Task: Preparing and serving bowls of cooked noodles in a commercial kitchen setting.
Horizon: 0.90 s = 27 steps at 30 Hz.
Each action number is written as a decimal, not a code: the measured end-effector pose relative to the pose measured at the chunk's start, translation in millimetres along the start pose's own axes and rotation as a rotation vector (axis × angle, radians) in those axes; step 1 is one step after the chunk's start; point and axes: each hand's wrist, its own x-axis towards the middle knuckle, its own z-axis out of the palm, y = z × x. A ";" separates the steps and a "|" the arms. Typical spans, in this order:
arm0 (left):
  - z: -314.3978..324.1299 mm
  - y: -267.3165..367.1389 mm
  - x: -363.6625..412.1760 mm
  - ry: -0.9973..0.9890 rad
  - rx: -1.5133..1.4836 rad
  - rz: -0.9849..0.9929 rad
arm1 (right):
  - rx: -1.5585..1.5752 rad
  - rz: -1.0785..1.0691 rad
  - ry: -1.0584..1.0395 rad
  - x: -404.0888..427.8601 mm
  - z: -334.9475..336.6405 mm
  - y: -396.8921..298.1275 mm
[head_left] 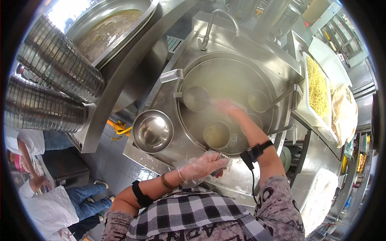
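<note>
A large round steel pot (223, 69) of cloudy, steaming liquid is set into the steel counter before me. Several round noodle strainers sit in it, their handles over the rim. My left hand (205, 165), in a clear plastic glove, grips the metal handle (218, 168) of the near strainer (217, 135), which has pale yellow content. Over the pot's middle is my right hand (227, 107), blurred by motion and steam, right of the far-left strainer (196, 98); whether it holds anything cannot be told. An empty steel bowl (153, 131) stands left of the pot.
A curved faucet (223, 15) rises behind the pot. At right is a white tub (304, 93) of yellow noodles (316, 87) beside a cloth (345, 114). Stacked steel bowls (60, 60) and a vat of broth (108, 33) stand at left. Other people (51, 205) are at lower left.
</note>
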 end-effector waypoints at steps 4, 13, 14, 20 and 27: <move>-7.7 1.4 -10.8 0.053 -0.021 0.020 | 0.065 -0.242 0.596 -104.9 28.6 4.0; -1.4 14.6 0.5 0.087 0.172 0.075 | 0.087 0.251 0.704 -315.4 227.1 76.2; -1.0 14.9 2.1 0.082 0.163 0.095 | 0.064 0.312 0.615 -320.4 233.9 75.0; 10.7 10.7 -1.4 0.085 0.184 0.115 | -0.073 0.302 0.694 -300.1 211.6 43.4; 37.6 -15.5 -48.1 -0.053 0.103 0.032 | 1.836 0.039 -0.055 -234.3 157.8 -59.2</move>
